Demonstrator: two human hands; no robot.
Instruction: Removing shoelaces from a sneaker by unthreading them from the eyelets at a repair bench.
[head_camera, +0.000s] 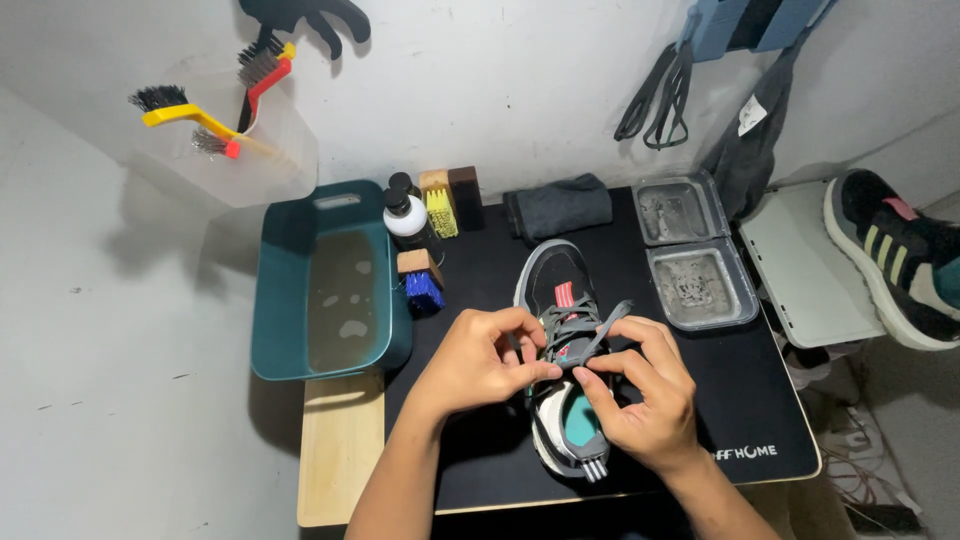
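1. Both forearms enter from the bottom edge of the frame and meet over a sneaker (560, 300) at lower centre.
2. Left hand (480, 362) has its fingers (522, 322) curled shut, pinching the grey lace (590, 335) against the shoe's tongue.
3. Right hand (645, 395) also has closed fingers, gripping the same lace just beside the left hand; one lace end sticks out toward the upper right.
4. That sneaker, black and grey with a red tab and teal lining, lies on a black mat (740, 400) covering the table (340, 450), toe pointing to the top of the frame.
5. Left of centre sits a teal tub (275, 300) of murky water, with a blue brush (422, 285) and bottle (405, 215) beside it.
6. Right of the shoe stand two clear trays (700, 280).
7. At the right edge rests a second sneaker (900, 260).
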